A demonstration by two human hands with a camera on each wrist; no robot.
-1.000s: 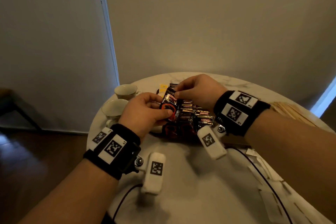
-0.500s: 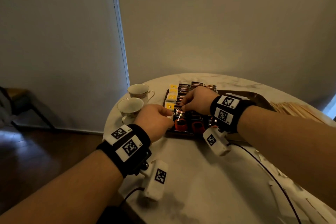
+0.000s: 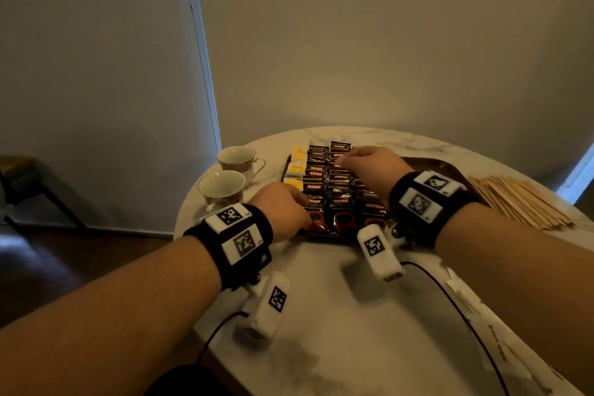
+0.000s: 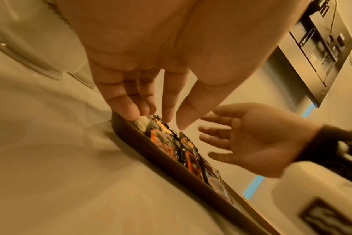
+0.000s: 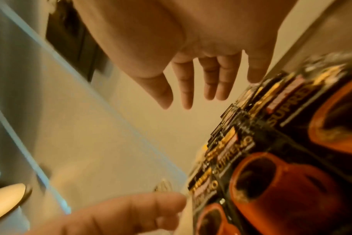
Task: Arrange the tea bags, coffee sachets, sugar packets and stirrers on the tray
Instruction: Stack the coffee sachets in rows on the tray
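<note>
A dark tray [image 3: 445,166] on the round marble table holds rows of black coffee sachets [image 3: 340,199] and a left column of yellow tea bags [image 3: 297,167]. My left hand [image 3: 302,206] is at the tray's near left corner. Its straight fingers [image 4: 129,111] point down, and their tips touch the sachets [image 4: 171,143] by the rim [image 4: 143,143]. My right hand [image 3: 347,159] hovers over the far sachet rows with straight fingers [image 5: 211,82] and holds nothing above the sachets [image 5: 281,182]. Wooden stirrers [image 3: 517,202] lie right of the tray.
Two teacups [image 3: 221,186] [image 3: 238,159] stand left of the tray near the table edge. White paper packets [image 3: 466,296] lie along the near right edge. Cables from the wrist cameras [image 3: 450,296] trail over the bare marble in front. A wall stands close behind.
The sachet that both hands held a second ago now lies on the tray. Both hands have let go, and the right hand has moved farther back over the rows.
</note>
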